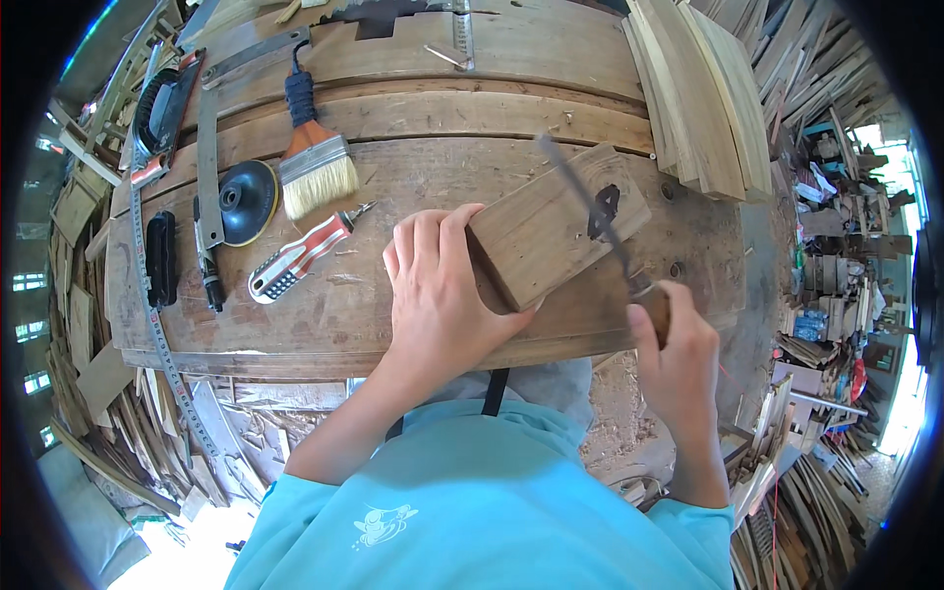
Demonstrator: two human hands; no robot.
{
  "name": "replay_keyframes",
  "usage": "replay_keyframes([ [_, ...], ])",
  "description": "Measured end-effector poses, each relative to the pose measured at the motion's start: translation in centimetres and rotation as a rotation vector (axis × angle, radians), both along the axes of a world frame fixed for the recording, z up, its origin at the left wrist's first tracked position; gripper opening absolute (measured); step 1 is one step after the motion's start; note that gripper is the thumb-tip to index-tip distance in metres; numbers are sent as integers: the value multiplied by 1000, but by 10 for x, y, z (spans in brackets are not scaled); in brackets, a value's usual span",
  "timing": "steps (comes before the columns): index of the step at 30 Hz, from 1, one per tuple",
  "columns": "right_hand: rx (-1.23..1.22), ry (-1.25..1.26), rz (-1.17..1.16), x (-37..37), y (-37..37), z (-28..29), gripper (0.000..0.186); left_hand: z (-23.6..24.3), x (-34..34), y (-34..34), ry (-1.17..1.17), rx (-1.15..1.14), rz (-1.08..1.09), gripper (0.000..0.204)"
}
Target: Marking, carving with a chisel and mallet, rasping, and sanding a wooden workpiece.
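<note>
I see the wooden block (551,228) lying on the bench (393,305) near its front edge, its dark slot (604,209) already cut and being worked. My left hand (440,295) clamps the block's end; my right hand (677,339) grips a file (590,211) through the slot. A paintbrush (313,157) and screwdriver (300,258) lie left of the block.

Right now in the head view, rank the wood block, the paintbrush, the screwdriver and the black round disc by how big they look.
1. wood block, clearly largest
2. paintbrush
3. screwdriver, about as long as the brush but slimmer, so that order is unsure
4. black round disc, smallest
</note>
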State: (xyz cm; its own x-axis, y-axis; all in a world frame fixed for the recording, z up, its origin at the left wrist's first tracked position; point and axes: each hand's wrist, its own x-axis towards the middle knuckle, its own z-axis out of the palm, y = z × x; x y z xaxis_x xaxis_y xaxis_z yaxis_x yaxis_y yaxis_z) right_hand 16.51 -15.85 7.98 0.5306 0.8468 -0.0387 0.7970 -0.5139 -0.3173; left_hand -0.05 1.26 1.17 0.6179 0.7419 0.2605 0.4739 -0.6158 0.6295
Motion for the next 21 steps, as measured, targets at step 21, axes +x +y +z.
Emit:
replay_keyframes([
  [21,487,1220,-143,1,-7,1,38,39,17,51,-155,132,-38,81],
])
